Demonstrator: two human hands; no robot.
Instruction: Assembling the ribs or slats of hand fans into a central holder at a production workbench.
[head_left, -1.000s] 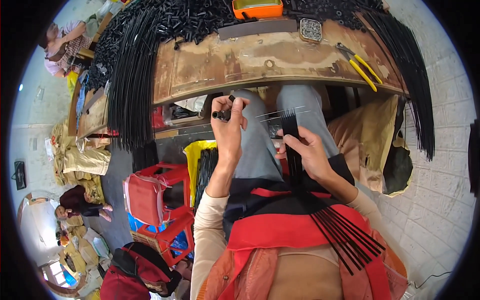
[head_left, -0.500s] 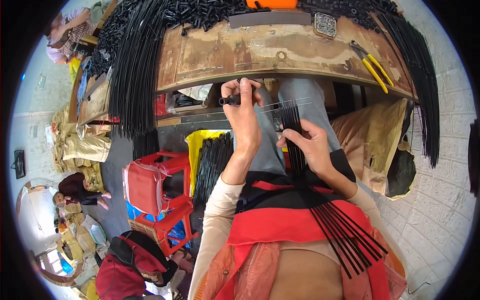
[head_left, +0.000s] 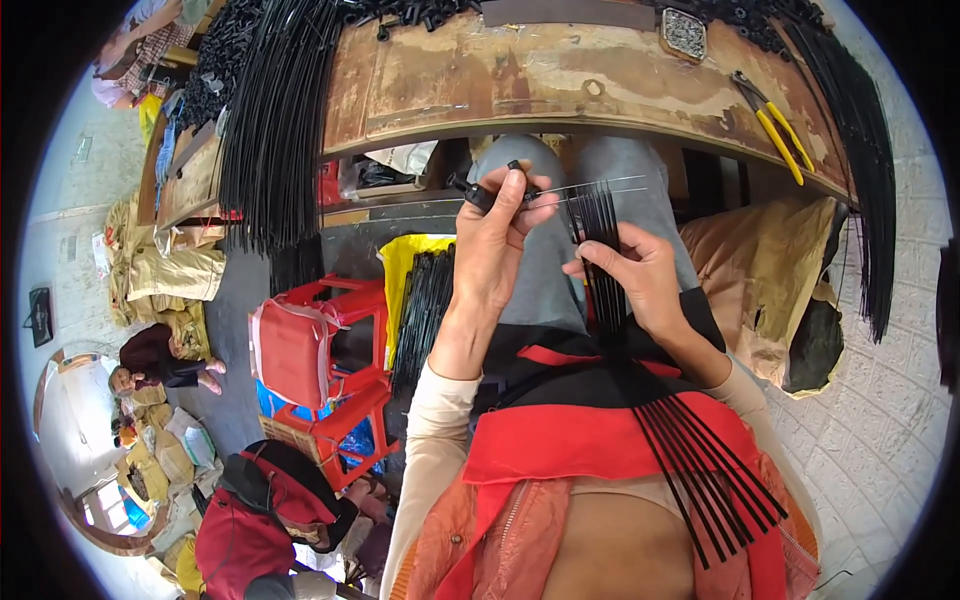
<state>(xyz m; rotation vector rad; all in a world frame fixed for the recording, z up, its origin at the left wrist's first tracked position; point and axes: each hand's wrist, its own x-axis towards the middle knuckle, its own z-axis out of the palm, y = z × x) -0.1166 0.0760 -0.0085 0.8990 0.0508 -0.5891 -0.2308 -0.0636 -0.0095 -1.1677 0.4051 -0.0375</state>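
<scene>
In my right hand (head_left: pixel 640 275) a bundle of thin black rods (head_left: pixel 604 290), like umbrella ribs, is gripped between thumb and fingers. The far tips stand upright side by side, while the near ends fan out (head_left: pixel 705 480) over my red and black apron. Two thin metal wires (head_left: pixel 620 183) run across the rod tips; I cannot tell whether they pass through them. My left hand (head_left: pixel 490 240), left of the tips, is closed round small black tubular plastic pieces (head_left: pixel 478 196), with the wires reaching to its fingers. How the wires join the pieces is hidden.
On the worn wooden table (head_left: pixel 450 85) lie yellow-handled pliers (head_left: pixel 770 125), a tin of small metal bits (head_left: pixel 683 33) and heaps of black plastic parts (head_left: pixel 215 100). Long black rods (head_left: pixel 275 130) hang over its edge. Red stools (head_left: pixel 300 350) stand left; a seated person (head_left: pixel 155 365) is farther off.
The view has shifted, so the table sits higher in it. My left hand has turned, bringing its fingertips closer to the wires. My right hand still grips the rods.
</scene>
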